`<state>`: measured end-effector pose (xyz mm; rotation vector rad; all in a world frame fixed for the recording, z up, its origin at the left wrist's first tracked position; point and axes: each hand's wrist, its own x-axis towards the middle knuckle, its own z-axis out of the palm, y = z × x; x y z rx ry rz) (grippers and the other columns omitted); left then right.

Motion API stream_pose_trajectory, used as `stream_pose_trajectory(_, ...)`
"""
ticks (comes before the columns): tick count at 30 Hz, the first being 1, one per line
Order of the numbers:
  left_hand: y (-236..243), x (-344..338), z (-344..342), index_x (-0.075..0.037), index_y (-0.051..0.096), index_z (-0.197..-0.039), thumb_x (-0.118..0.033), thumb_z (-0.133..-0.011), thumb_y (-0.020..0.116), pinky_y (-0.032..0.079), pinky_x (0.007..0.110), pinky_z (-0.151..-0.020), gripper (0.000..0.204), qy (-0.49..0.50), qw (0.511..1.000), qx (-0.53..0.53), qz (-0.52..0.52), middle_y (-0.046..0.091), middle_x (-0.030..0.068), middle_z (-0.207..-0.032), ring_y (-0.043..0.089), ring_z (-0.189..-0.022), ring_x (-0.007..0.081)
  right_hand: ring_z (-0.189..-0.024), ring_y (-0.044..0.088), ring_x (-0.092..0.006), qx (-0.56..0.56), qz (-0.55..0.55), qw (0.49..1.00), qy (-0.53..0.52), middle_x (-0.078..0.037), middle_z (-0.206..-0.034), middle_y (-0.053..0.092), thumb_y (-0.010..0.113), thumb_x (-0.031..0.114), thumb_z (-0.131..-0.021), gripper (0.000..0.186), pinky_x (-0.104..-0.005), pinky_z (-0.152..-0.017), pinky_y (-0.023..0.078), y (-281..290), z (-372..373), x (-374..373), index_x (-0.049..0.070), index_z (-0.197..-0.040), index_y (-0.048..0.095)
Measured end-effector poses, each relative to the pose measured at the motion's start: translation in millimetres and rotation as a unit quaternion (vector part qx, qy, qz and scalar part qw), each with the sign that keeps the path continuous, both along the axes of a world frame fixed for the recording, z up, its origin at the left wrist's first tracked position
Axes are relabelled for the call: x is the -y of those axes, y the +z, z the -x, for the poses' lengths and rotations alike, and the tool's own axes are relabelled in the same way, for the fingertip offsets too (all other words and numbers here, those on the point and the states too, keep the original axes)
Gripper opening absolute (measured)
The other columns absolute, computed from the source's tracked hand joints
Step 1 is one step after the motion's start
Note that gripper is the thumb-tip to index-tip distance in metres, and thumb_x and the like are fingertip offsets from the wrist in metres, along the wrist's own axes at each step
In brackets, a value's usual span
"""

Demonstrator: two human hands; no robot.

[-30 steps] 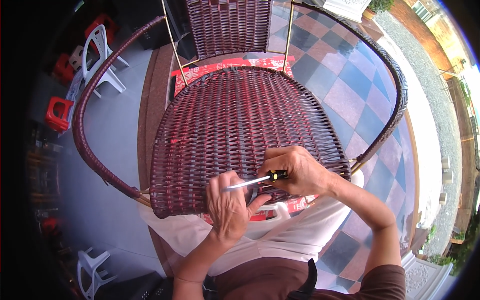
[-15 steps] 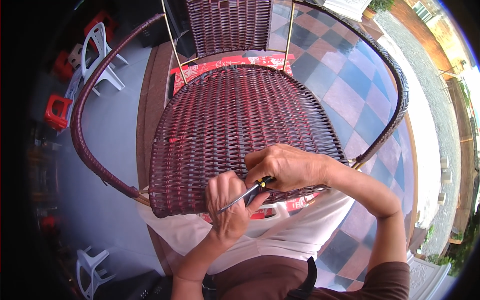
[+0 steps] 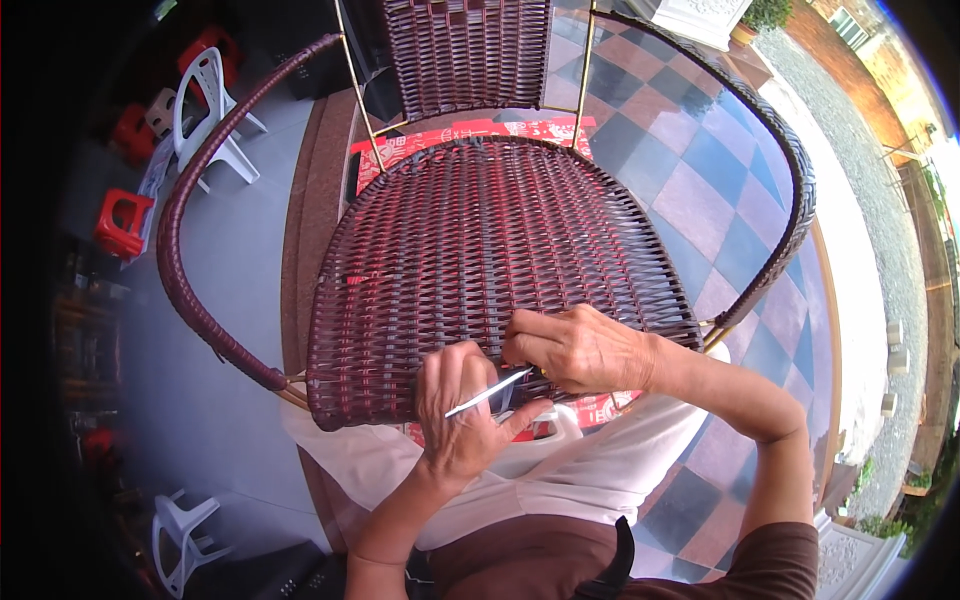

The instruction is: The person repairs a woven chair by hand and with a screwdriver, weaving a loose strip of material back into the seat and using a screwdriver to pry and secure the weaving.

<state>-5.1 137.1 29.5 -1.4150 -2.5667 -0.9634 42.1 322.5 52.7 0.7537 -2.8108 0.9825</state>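
A dark brown woven chair seat (image 3: 480, 240) lies in front of me, its rounded end away from me. My left hand (image 3: 458, 405) is closed over its near edge, fingers curled on the weave and thumb stretched to the right. My right hand (image 3: 585, 345) is closed just right of it, pinching at the same edge. Out of the right fist sticks a thin metal-bladed tool (image 3: 487, 392), pointing down-left across the back of my left hand. Its handle is mostly hidden by the fingers. Whether a strand is also pinched there, I cannot make out.
Wrapped armrests curve along the left (image 3: 180, 265) and right (image 3: 800, 190), joining a woven backrest (image 3: 470, 55). Beneath the seat shows a red printed sheet (image 3: 410, 145). White plastic chairs (image 3: 205, 110) and a red stool (image 3: 122, 222) stand at the left. Checkered tiles (image 3: 700, 190) cover the right.
My right hand has turned and shifted slightly right and down; the tool's black and yellow handle, visible before, is now mostly covered. The chair appears slightly farther right. My left hand keeps its hold.
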Motion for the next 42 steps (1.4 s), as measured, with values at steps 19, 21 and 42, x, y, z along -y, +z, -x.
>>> stream_pose_trajectory(19,13.6,5.7,18.3,0.001,0.049,-0.09,-0.006,-0.076,0.059,0.043,0.039,-0.062,0.019,0.025,0.964,0.232,-0.125,0.055,0.0143,-0.082,0.054,-0.071,0.0292,-0.066,0.06,-0.0331,-0.057,0.204,0.957,-0.198,-0.015,-0.074,0.06,0.059,0.0,-0.072,0.021,-0.0391,-0.055,0.047,-6.8,45.2,25.2,0.001,-0.092,0.051)
stream_pose_trajectory(21,23.6,-0.4,23.9,0.001,0.051,-0.087,-0.007,-0.076,0.061,0.043,0.038,-0.062,0.017,0.028,0.96,0.26,-0.095,0.056,0.0131,-0.082,0.055,-0.071,0.0273,-0.065,0.06,-0.0337,-0.043,0.224,0.943,-0.241,-0.015,-0.07,0.059,0.06,-0.001,-0.072,0.02,-0.0386,-0.055,0.047,-5.8,42.1,27.0,0.001,-0.09,0.051)
stream_pose_trajectory(42,8.7,-5.5,31.2,0.005,0.049,-0.069,0.0,-0.076,0.06,0.039,0.029,-0.055,0.014,-0.002,0.929,0.351,-0.116,0.048,0.009,-0.063,0.047,-0.056,0.0173,-0.059,0.061,-0.0236,-0.102,0.224,0.926,-0.285,-0.013,-0.067,0.058,0.058,-0.004,-0.076,0.02,-0.0311,-0.052,0.047,-19.7,37.5,31.8,-0.002,-0.093,0.05)
